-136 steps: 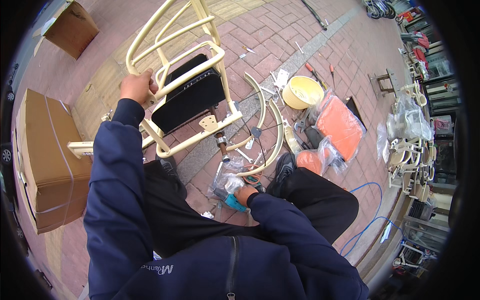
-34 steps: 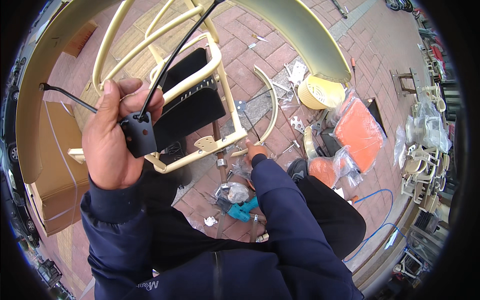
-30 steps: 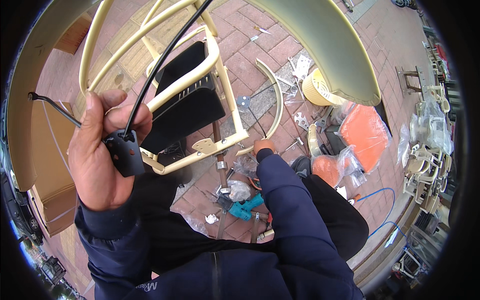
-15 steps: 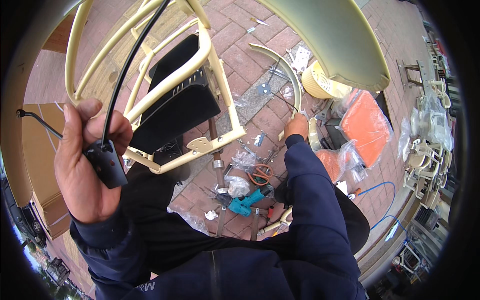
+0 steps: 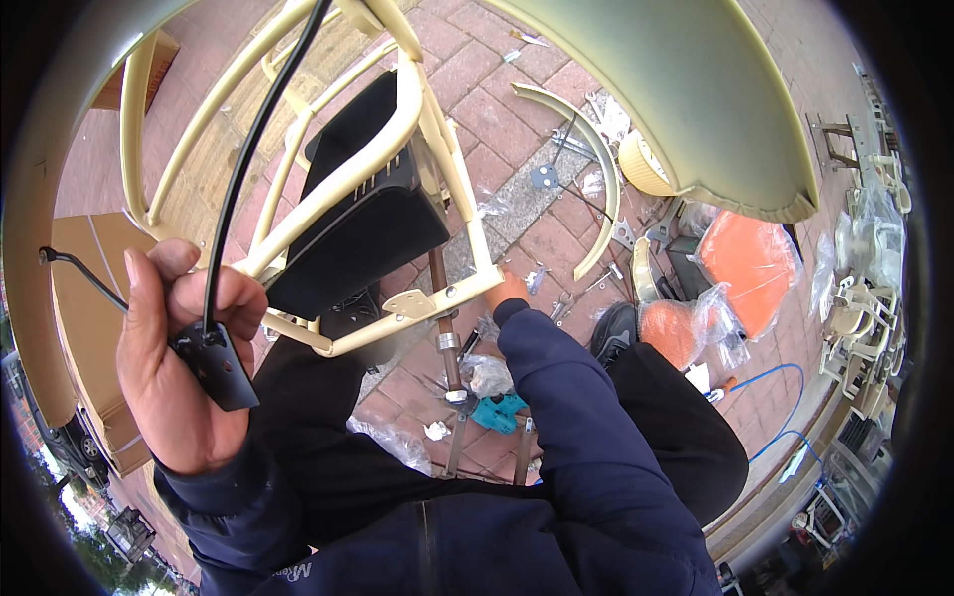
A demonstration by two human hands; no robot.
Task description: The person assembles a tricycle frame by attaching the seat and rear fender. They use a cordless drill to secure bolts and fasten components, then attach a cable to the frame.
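My left hand (image 5: 189, 348) is closed on a black wire stay with a flat bracket plate (image 5: 214, 368). One thin black rod runs up from the plate past a cream tubular frame (image 5: 338, 184); another sticks out behind the thumb. My right hand (image 5: 508, 289) is at the frame's near right corner, its fingers mostly hidden, so I cannot tell if it grips. A black box-like part (image 5: 358, 248) sits inside the frame. A wide, curved cream mudguard (image 5: 740, 109) arches across the top right.
On the brick paving lie a curved cream strip (image 5: 608, 189), a teal power drill (image 5: 497, 412), loose tools and plastic wrap. An orange wrapped pad (image 5: 750, 263) and a cream tub (image 5: 644, 167) are to the right, a cardboard box (image 5: 94, 298) to the left. A blue hose (image 5: 800, 392) curves nearby.
My right hand has left the curved strip on the ground and moved left to the frame's corner. The strip now lies loose. My left hand still holds the black stay.
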